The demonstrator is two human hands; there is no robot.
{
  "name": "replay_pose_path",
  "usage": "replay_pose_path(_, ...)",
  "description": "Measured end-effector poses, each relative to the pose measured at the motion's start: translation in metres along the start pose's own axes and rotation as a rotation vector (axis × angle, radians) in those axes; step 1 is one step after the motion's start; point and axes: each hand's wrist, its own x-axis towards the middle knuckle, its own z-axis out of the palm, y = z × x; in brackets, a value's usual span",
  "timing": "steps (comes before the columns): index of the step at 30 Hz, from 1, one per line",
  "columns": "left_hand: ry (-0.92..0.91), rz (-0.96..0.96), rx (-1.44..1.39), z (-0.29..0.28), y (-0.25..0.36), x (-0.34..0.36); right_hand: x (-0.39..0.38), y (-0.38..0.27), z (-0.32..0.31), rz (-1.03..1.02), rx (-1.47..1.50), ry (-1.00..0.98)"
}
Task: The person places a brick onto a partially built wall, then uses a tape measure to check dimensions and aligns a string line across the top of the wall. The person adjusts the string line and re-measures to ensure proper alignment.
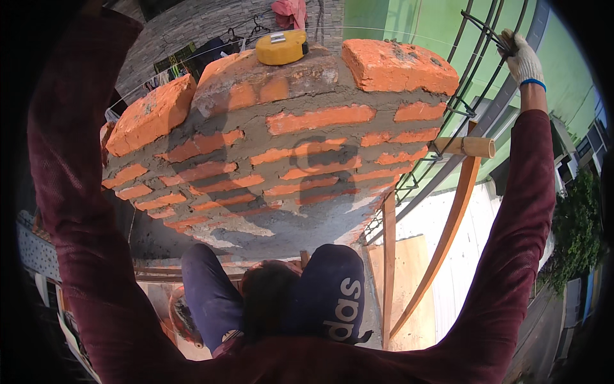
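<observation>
My right hand (526,63), in a white knit glove with a blue cuff, is at the upper right. Its fingers are closed round a steel reinforcing bar (491,82) of an upright tied cage. My left arm reaches to the upper left, where only the wrist shows at the picture's edge; the hand is cut off. Between my arms stands a brick wall (320,121) with grey mortar joints. Separate bricks lie along its top, one at the right (400,66) and one at the left (153,115). A yellow tape measure (281,48) rests on the middle top.
A thin white string (390,29) runs above the wall. Wooden braces (448,237) and a bamboo pole end (478,147) stand at the right, near a plywood board (412,275). Behind the wall are hanging clothes (291,13) and a green wall (409,19). My bent knees are close below.
</observation>
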Motion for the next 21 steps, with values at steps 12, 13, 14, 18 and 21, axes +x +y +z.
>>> replay_pose_path(12,-0.339,-0.265,-0.019,-0.109,0.03,-0.19,-0.151,-0.054,0.067,-0.563,-0.844,0.047)
replay_pose_path(13,-0.351,-0.268,-0.061,-0.11,0.036,-0.203,-0.187,-0.069,0.101,-0.655,-0.807,-0.097)
replay_pose_path(14,-0.362,-0.265,-0.122,-0.11,0.04,-0.218,-0.197,-0.079,0.131,-0.624,-0.883,-0.385)
replay_pose_path(18,-0.377,-0.153,-0.524,-0.069,0.059,-0.262,-0.231,-0.052,0.237,-0.563,-1.266,-1.008)
replay_pose_path(21,-0.36,-0.074,-0.874,-0.031,0.099,-0.299,-0.237,-0.018,0.299,-0.501,-1.489,-1.155)
